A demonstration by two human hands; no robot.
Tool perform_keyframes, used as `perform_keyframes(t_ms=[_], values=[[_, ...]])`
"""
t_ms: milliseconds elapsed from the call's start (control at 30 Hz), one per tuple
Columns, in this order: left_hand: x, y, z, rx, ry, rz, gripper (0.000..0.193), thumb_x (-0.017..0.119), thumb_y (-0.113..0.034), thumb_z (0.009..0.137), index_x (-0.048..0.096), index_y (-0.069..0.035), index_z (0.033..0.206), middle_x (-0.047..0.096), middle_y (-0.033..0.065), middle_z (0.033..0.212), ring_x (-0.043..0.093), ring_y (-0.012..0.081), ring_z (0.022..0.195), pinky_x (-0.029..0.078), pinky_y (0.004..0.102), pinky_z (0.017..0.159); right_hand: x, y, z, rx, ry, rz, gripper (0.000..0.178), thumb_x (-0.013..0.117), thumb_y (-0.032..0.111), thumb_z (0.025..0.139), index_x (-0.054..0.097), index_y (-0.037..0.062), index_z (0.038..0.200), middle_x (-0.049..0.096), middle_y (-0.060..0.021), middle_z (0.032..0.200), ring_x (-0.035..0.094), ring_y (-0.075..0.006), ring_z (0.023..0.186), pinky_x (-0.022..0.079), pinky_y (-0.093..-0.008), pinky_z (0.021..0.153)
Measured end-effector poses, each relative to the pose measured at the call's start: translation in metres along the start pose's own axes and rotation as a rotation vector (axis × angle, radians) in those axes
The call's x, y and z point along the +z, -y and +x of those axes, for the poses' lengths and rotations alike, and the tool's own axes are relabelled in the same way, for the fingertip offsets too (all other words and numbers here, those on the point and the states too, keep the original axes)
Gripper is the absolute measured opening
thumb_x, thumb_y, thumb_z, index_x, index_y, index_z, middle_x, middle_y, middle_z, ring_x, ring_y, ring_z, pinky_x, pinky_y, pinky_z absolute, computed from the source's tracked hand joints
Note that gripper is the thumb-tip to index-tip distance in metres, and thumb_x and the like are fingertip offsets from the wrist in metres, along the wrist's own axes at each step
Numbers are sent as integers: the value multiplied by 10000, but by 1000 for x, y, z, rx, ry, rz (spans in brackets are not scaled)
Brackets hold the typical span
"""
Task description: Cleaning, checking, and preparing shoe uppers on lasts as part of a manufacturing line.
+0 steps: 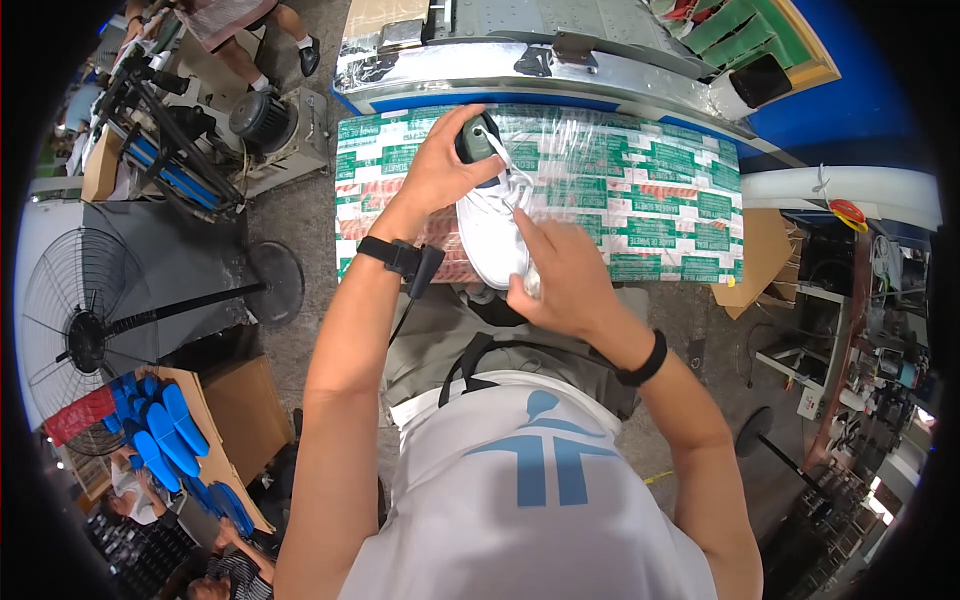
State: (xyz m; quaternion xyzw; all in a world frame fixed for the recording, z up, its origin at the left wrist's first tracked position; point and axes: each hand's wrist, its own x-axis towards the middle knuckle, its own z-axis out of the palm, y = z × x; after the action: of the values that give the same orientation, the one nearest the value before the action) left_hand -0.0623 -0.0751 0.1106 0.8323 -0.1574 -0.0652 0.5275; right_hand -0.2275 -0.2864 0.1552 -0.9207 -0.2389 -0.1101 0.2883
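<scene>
A white lace-up shoe [488, 245] lies over the wrapped work surface in front of me, toe toward my body. Its dark green inside shows at the heel opening. My left hand [440, 168] is closed round the heel end, fingers at the far rim and thumb across the opening. On the shoe's right side, my right hand [572, 278] grips it, the index finger on the laces and the thumb near the toe. Its other fingers are partly hidden. White laces [507, 190] run over the tongue area.
The surface [640, 200] is covered in green-and-white printed tape under clear film. Beyond it stands a metal-topped machine [480, 60], with a green-lined tray [740, 45] at far right. A fan [85, 335] and blue shoe-shaped pieces [165, 435] are on the left. Other people work nearby.
</scene>
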Motion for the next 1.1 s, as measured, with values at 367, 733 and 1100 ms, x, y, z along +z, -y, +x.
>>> perform_keyframes(t_ms=[367,733,1100], values=[[-9,4,11,60,-20,-42,838,944,-207,811,613,-66,1568,613,179,1558,586,290,1451,457,402,1238,20,23,32,133,80,308,746,817,261,835,600,-107,1446,677,-257,979,671,-470,875,534,-571,781],[-31,25,-30,-254,31,-638,1057,830,-59,948,236,-186,1813,437,216,1729,496,307,1528,516,404,1178,67,-42,-3,401,-271,254,755,801,145,861,555,-88,1536,689,-239,1138,672,-451,1034,537,-544,937],[23,17,-58,-470,-341,-52,571,952,-218,873,705,64,1304,789,91,1112,725,140,922,605,335,819,60,-54,-1,355,33,408,861,830,298,856,538,-153,1529,692,-294,1197,690,-468,1061,568,-533,949]])
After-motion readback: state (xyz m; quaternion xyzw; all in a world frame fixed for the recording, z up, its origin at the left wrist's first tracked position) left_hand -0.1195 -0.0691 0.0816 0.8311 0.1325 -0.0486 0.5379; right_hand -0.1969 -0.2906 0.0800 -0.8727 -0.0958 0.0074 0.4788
